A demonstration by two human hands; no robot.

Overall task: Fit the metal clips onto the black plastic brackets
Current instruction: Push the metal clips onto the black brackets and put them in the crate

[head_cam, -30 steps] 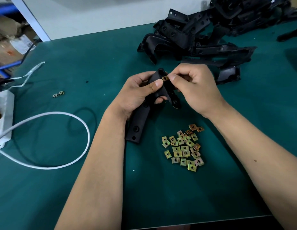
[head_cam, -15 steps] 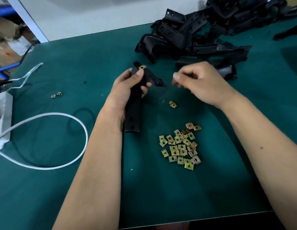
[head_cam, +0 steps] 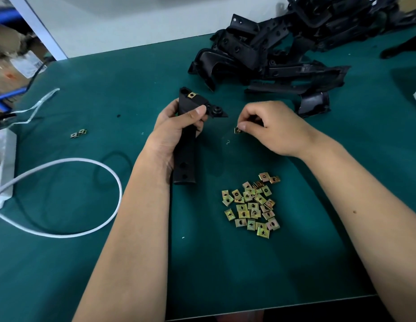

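Green matting covered the counter (head_cam: 225, 263) I was watching. At its far right edge lay a heap of black brackets (head_cam: 279, 49), tangled so that I could not tell them apart one by one. A white cable (head_cam: 91, 163) looped across the near left.

My left hand (head_cam: 176, 129) had its grip curled round the upper half of one black bracket (head_cam: 187, 145), thumb pressed across the front. The bracket's long axis ran nearly straight away from me, its lower end reaching down past the wrist toward the counter, its head pointing to the far side with a short arm jutting right. One fitted clip (head_cam: 191, 95) sat on that head, above the grip.

A loose pile of brass-coloured clips (head_cam: 251, 205) lay near my right forearm, well below both hands. Two stray clips (head_cam: 78, 133) lay off to the left.

My right hand (head_cam: 272, 129) pinched a single clip (head_cam: 237, 130) between thumb and fingertips, just beside the counter surface.

I could read no writing on any part.
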